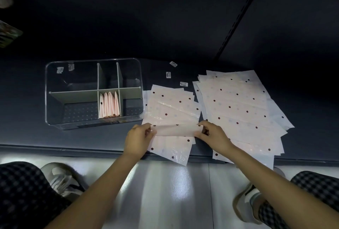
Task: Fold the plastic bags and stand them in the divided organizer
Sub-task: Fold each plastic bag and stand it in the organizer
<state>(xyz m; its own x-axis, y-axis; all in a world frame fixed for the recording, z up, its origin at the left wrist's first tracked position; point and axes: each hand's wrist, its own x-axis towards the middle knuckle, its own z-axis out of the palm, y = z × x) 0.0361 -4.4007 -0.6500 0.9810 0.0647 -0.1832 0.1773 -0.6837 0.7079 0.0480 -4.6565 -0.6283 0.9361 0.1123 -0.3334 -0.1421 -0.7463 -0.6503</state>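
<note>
A pale pink plastic bag with dark dots is folded into a narrow strip and held above the dark shelf. My left hand pinches its left end, and my right hand pinches its right end. Beneath it lie a few flat dotted bags. A bigger spread of the same bags lies to the right. The clear divided organizer stands to the left, with several folded pink bags upright in its front middle compartment.
Three small barcode stickers lie on the shelf behind the bags. The shelf's front edge runs just before my wrists, with grey floor, my checked trousers and my shoes below. A dark back panel rises behind.
</note>
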